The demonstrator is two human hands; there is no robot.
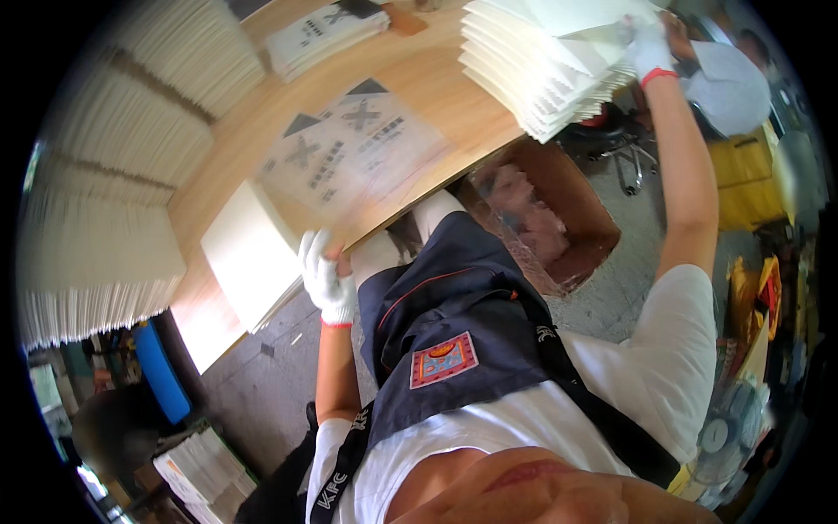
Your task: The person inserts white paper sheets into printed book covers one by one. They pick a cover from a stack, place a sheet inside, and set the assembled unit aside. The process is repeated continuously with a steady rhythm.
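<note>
My left hand (328,278), in a white glove with a red cuff, hangs at the table's front edge beside a stack of white folded paper (250,249). Its thumb and fingers are apart, with nothing seen between them. My right arm reaches far out to the right, where my gloved right hand (648,48) is at the edge of a tall stack of white folded paper (546,74). Those fingers are blurred, so their grip is unclear. Between the hands, clear printed plastic bags (353,144) lie flat and overlapping on the wooden table (419,70).
Tall rows of stacked white paper (113,210) line the table's left side. A bundle of printed bags (323,39) lies at the back. Below the front edge stands an open cardboard box (576,218) holding plastic. Another person (724,87) sits at the far right.
</note>
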